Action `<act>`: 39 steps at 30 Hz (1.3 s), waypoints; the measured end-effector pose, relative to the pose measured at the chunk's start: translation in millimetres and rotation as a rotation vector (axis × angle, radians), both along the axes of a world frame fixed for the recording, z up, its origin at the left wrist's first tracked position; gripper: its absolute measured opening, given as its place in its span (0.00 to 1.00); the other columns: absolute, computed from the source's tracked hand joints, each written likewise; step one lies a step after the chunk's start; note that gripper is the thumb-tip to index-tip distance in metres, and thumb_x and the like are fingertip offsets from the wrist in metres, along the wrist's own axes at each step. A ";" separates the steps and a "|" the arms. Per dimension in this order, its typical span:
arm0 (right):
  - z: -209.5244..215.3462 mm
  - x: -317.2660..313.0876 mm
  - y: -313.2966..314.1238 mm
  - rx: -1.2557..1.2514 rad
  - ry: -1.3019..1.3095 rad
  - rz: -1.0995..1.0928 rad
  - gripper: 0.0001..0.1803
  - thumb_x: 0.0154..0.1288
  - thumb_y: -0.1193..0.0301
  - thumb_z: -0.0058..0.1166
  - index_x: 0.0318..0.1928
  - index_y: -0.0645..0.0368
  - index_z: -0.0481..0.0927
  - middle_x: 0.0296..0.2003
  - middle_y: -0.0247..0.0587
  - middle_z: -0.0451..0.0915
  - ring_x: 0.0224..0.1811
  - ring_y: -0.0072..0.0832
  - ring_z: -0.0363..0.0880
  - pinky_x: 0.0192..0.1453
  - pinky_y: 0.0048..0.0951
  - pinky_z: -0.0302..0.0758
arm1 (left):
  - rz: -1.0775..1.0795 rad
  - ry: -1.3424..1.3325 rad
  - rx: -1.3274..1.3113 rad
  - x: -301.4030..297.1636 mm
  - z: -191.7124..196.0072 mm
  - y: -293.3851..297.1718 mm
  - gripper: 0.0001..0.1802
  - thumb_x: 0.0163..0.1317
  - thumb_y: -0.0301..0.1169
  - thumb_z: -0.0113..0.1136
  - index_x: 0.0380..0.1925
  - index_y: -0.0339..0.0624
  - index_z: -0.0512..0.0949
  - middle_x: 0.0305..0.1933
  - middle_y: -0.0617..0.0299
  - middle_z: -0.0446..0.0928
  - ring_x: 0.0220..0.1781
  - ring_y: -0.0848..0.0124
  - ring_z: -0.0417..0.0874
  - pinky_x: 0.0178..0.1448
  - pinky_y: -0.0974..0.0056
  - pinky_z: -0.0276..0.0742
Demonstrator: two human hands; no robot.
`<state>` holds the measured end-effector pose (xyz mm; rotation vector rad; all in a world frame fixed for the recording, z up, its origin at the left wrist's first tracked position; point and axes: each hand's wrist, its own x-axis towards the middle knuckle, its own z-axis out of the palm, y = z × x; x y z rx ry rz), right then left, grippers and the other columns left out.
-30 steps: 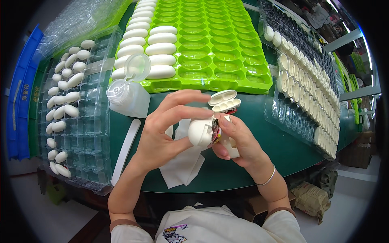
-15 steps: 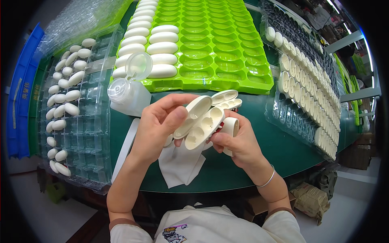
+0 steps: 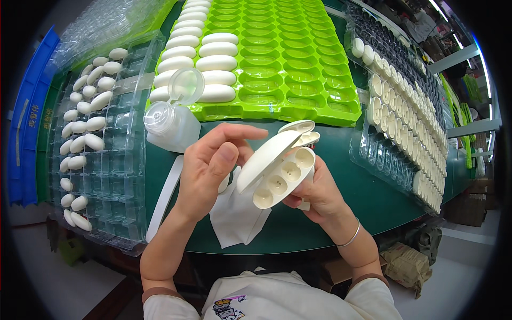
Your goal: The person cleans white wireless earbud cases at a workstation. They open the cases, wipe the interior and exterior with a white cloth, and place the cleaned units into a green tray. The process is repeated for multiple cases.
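Four wells (image 3: 290, 172) show in the open white case (image 3: 285, 178), tilted above the green desk (image 3: 330, 226). Fingers of the right hand (image 3: 324, 192) clamp its base; the left hand (image 3: 198, 173) has fingers apart beside the lid (image 3: 264, 161), contact unclear. A slackened right grip could drop it against the second case (image 3: 300, 127).

The case (image 3: 284, 178) at centre is cream; the tray (image 3: 261, 112) at upper centre, bright lime green; the worktop (image 3: 373, 197), dark green; the crate (image 3: 23, 144) at far left, blue.
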<state>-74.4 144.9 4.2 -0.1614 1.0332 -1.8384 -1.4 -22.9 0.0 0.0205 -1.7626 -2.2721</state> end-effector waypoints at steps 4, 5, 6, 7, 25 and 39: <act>-0.1 -1.0 0.1 -0.014 0.005 0.018 0.17 0.48 0.77 0.56 0.41 0.63 0.69 0.27 0.37 0.74 0.21 0.17 0.70 0.22 0.17 0.67 | 0.052 0.051 -0.041 1.4 3.3 -0.5 0.26 0.61 0.47 0.46 0.42 0.31 0.72 0.27 0.63 0.71 0.30 0.78 0.71 0.38 0.75 0.65; 0.4 -1.0 0.2 -0.021 -0.002 0.019 0.16 0.49 0.77 0.56 0.40 0.63 0.69 0.27 0.38 0.74 0.21 0.17 0.70 0.22 0.17 0.67 | 0.114 0.121 -0.117 0.6 2.3 0.0 0.25 0.61 0.46 0.46 0.42 0.31 0.72 0.28 0.62 0.71 0.31 0.77 0.71 0.38 0.74 0.65; 1.1 -0.9 0.2 -0.028 -0.009 0.020 0.16 0.49 0.77 0.56 0.40 0.63 0.69 0.27 0.38 0.74 0.21 0.17 0.69 0.21 0.17 0.66 | 0.176 0.191 -0.194 -0.9 0.3 0.9 0.25 0.61 0.46 0.46 0.42 0.31 0.72 0.29 0.61 0.72 0.32 0.76 0.71 0.39 0.73 0.65; 1.3 -0.9 0.3 -0.035 -0.017 0.019 0.16 0.49 0.77 0.56 0.40 0.63 0.70 0.27 0.38 0.74 0.20 0.17 0.69 0.21 0.16 0.66 | 0.237 0.261 -0.270 -2.4 -1.0 1.2 0.24 0.61 0.45 0.47 0.41 0.31 0.72 0.30 0.59 0.72 0.32 0.75 0.72 0.40 0.72 0.66; -2.3 -12.0 1.3 -0.010 0.024 -0.007 0.15 0.53 0.65 0.55 0.38 0.58 0.70 0.25 0.29 0.70 0.19 0.12 0.65 0.21 0.15 0.61 | 0.163 -0.104 -1.387 3.6 2.2 6.9 0.07 0.37 0.26 0.62 0.18 0.39 0.73 0.27 0.61 0.70 0.35 0.64 0.71 0.45 0.61 0.64; 2.5 -16.7 3.4 0.136 -0.013 0.235 0.17 0.56 0.65 0.52 0.44 0.61 0.69 0.25 0.34 0.71 0.16 0.17 0.67 0.18 0.17 0.62 | 0.037 -0.188 -0.085 6.0 22.9 -9.3 0.10 0.54 0.22 0.55 0.37 0.35 0.71 0.35 0.64 0.73 0.36 0.80 0.73 0.40 0.75 0.69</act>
